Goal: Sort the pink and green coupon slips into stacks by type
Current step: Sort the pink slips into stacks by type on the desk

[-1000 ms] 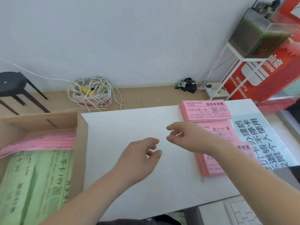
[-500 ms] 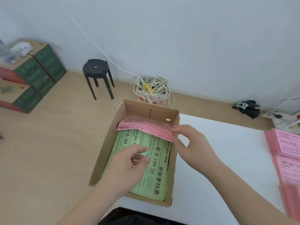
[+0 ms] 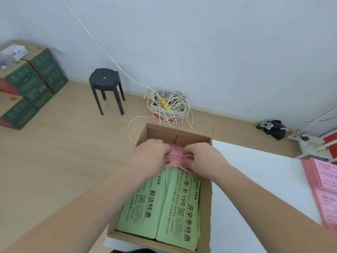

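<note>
An open cardboard box stands at the left end of the white table. Green coupon slips fill it in two side-by-side stacks. A bundle of pink slips lies across their far end. My left hand and my right hand are both inside the box, fingers curled onto the pink bundle from either side. Most of the bundle is hidden under my hands. Sorted pink stacks lie at the table's right edge.
On the wooden floor beyond the box sit a carton of tangled white cable, a black stool and stacked green boxes at the left. A white rack and dark clutter stand at the right.
My view swung left from the table's pink stacks to the box. Both hands went into the box and closed on the pink bundle at its far end.
</note>
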The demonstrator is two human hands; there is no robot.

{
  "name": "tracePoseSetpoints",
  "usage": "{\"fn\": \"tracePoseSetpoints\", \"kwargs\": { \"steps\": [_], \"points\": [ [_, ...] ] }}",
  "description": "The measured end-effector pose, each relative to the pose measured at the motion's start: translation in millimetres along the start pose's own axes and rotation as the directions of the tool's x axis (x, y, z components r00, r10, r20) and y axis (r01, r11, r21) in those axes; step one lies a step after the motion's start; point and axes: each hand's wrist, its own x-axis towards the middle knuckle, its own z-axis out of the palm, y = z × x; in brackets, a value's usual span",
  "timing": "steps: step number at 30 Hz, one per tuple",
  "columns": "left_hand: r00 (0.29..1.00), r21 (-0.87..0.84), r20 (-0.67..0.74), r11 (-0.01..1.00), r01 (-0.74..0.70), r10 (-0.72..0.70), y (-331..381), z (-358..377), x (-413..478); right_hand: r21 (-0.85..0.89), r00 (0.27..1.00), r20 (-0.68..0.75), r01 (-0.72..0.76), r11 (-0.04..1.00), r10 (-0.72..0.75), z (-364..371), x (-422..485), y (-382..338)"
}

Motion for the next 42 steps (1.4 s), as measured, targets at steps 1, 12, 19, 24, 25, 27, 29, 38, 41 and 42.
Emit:
{"fn": "tracePoseSetpoints", "kwargs": {
  "steps": [1, 12, 19, 24, 25, 27, 29, 38, 41, 42],
  "points": [
    [1.000, 0.018, 0.012, 1.000, -0.011, 0.011, -2.2, -1.0, 1.7, -0.005, 1.000, 0.003, -0.006, 1.000, 0.006, 2.1, 4.0, 1.3],
    [0.987, 0.067, 0.136, 0.993, -0.101, 0.091, -22.0, -18.8, 31.5, 0.011, 0.995, 0.100, -0.022, 1.000, 0.020, -9.7, 26.4, 5.5],
    [0.968, 0.202, 0.081, 0.947, -0.248, 0.237, -24.0, -20.8, 35.6, -0.037, 0.992, 0.129, 0.011, 0.999, -0.006, -7.8, 31.5, 3.3],
    [0.949, 0.213, -0.133, 0.944, -0.253, 0.285, -32.5, -21.8, 40.2, -0.100, 0.998, -0.052, 0.029, 0.995, -0.034, -3.2, 31.0, 1.7],
    [0.955, 0.198, -0.126, 0.950, -0.241, 0.269, -33.2, -22.9, 42.1, -0.129, 0.996, -0.074, 0.031, 0.991, -0.041, -4.5, 32.2, 0.9],
    [0.954, 0.195, -0.131, 0.950, -0.242, 0.270, -35.8, -20.4, 44.5, -0.188, 0.994, -0.091, 0.044, 0.981, -0.062, -6.0, 33.8, 0.3],
    [0.951, 0.219, -0.159, 0.949, -0.227, 0.264, -36.2, -15.0, 45.2, -0.228, 0.991, -0.091, 0.072, 0.971, -0.095, -3.6, 32.6, 1.1],
    [0.949, 0.142, -0.159, 0.958, -0.249, 0.271, -27.3, -11.5, 37.3, -0.134, 0.979, -0.197, 0.025, 0.991, -0.052, -9.9, 26.5, -1.9],
    [0.934, 0.052, -0.287, 0.977, -0.209, 0.215, -26.2, -20.6, 34.0, -0.174, 0.947, -0.303, 0.057, 0.983, -0.109, -30.0, 19.1, -11.3],
    [0.914, 0.051, -0.349, 0.978, -0.203, 0.208, -23.4, -26.3, 33.3, -0.180, 0.945, -0.310, 0.053, 0.982, -0.108, -38.9, 15.0, -13.6]
  ]
}}
